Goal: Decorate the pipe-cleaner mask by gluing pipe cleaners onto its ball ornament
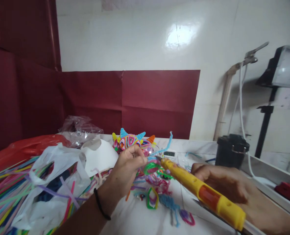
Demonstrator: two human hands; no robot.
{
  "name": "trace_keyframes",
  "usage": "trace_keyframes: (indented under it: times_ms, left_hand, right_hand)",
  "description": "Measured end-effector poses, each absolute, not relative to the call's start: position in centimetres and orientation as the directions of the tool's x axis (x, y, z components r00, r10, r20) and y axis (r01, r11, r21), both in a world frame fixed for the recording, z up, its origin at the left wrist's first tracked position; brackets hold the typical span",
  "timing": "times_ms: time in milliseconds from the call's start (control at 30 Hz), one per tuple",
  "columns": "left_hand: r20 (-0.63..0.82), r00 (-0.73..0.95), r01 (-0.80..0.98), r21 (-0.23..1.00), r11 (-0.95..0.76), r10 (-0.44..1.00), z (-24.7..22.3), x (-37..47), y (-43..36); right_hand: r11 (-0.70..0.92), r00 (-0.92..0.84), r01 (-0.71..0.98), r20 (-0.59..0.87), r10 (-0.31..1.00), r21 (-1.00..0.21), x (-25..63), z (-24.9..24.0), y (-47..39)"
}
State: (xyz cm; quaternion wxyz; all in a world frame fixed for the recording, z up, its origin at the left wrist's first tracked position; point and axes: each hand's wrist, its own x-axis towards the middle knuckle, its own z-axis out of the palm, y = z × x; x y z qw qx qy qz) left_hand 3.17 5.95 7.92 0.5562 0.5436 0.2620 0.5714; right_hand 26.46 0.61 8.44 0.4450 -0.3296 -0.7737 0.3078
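Observation:
My left hand (131, 163), a black band on its wrist, pinches a small piece of pink, green and blue pipe cleaner (152, 165); a light blue strand (169, 143) sticks up from it. My right hand (220, 182) holds a yellow glue gun (196, 186) with an orange section. The gun's dark tip is at the pinched piece; whether they touch is unclear. Below lie a green, yellow and purple loop (152, 198), a blue fuzzy piece (169, 201) and a purple and pink piece (187, 217).
Pipe cleaners (3, 195) and a white plastic bag (54, 173) lie at left, near a white curved sheet (99, 156). A colourful mask-like craft (131, 141) stands behind my left hand. A black container (232, 151) and a lamp (287, 67) are at right.

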Motion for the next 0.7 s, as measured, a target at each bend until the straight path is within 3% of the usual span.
trace_keyframes:
  times_ms: [700]
  left_hand:
    - [0.335,0.206,-0.344,0.904,-0.252,0.919,8.0,3.5,5.5]
  right_hand:
    - [0.625,-0.412,0.208,0.512,0.754,-0.753,25.9,8.3,0.3]
